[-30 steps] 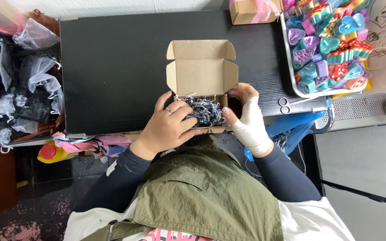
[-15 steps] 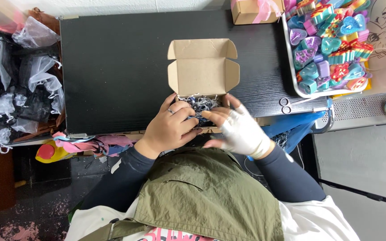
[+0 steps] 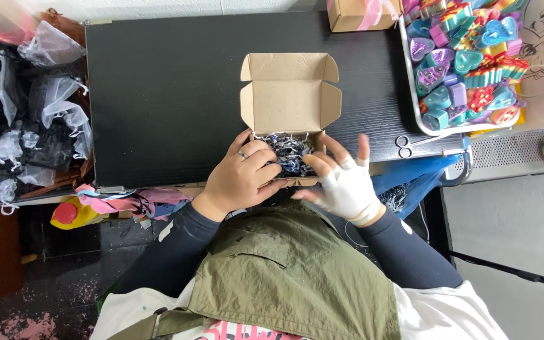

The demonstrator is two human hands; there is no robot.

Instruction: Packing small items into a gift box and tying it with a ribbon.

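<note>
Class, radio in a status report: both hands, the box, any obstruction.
Left hand pressing shredded paper into open cardboard box. Right hand, wrapped, fingers spread beside it. Nothing blocking.

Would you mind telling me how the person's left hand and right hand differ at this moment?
The left hand is bare with a ring on one finger; the right hand wears a white fingerless wrap. The left hand presses down on the shredded paper filling; the right hand spreads its fingers at the edge of the cardboard box. Both hands have dark sleeves.
</note>
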